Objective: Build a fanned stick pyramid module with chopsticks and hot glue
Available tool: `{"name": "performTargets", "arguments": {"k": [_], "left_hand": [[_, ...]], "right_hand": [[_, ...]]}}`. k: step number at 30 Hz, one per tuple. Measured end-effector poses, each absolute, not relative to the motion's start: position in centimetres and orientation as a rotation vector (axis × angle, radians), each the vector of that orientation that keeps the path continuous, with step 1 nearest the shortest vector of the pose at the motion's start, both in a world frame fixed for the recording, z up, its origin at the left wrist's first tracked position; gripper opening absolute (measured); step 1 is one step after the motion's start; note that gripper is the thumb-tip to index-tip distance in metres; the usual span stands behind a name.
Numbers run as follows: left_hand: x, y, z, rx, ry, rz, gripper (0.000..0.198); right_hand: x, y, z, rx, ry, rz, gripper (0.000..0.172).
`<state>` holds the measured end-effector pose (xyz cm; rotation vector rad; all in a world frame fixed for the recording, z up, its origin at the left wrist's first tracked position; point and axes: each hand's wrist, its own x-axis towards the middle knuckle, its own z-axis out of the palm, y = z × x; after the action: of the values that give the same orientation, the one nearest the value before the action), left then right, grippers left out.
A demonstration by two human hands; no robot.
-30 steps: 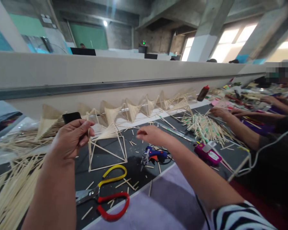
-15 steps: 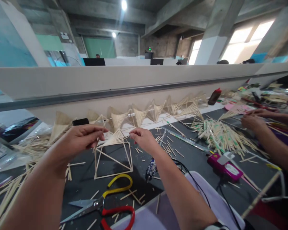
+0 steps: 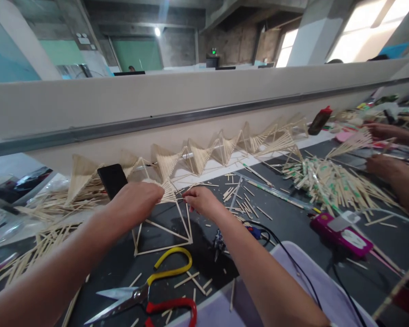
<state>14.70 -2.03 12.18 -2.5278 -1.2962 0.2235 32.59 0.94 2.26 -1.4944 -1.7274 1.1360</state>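
Note:
A structure of thin wooden sticks (image 3: pixel 163 250) stands before me, with a square base and a fan of sticks (image 3: pixel 169 194) at its top. My left hand (image 3: pixel 141 200) is closed at the left side of this fan, its back toward me and its fingertips mostly hidden. At the fan's right side, my right hand (image 3: pixel 202 200) is closed in a pinch by the upper corner; whatever is between its fingers cannot be made out. Open-bladed scissors (image 3: pixel 139 295) with one yellow and one red handle lie nearer to me.
A row of twisted stick models (image 3: pixel 199 156) lines the wall. A phone (image 3: pixel 112 179) leans behind my left hand. Right of me are a stick pile (image 3: pixel 334 184), a magenta power strip (image 3: pixel 341 234), a glue gun (image 3: pixel 220 243) and a co-worker's hands (image 3: pixel 383 165). A red-capped bottle (image 3: pixel 320 120) stands behind.
My left hand has moved right and turned over the fan, hiding its fingers. My right hand has come slightly lower, against the frame's corner. The view has tilted down.

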Motion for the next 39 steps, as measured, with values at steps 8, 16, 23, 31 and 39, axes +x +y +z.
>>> {"name": "performTargets", "arguments": {"k": [8, 16, 23, 31, 39], "left_hand": [[14.7, -1.8, 10.3, -2.5, -1.165, 0.235, 0.016], [14.5, -2.0, 9.4, -2.483, -1.143, 0.223, 0.013], [14.8, -3.1, 10.0, -2.505, -1.164, 0.176, 0.014], [15.5, -4.6, 10.7, -2.51, -1.106, 0.121, 0.015], [15.1, -3.7, 10.9, -2.479, -1.146, 0.164, 0.014]], "right_hand": [[32.4, 0.7, 2.3, -1.438, -1.738, 1.203, 0.029], [31.6, 0.6, 1.7, -1.409, -1.697, 1.287, 0.028], [32.7, 0.8, 2.6, -1.442, -1.682, 1.007, 0.023], [33.2, -0.3, 4.2, -1.359, -1.856, 0.917, 0.033], [33.5, 0.7, 3.4, -1.432, -1.498, 0.66, 0.022]]}}
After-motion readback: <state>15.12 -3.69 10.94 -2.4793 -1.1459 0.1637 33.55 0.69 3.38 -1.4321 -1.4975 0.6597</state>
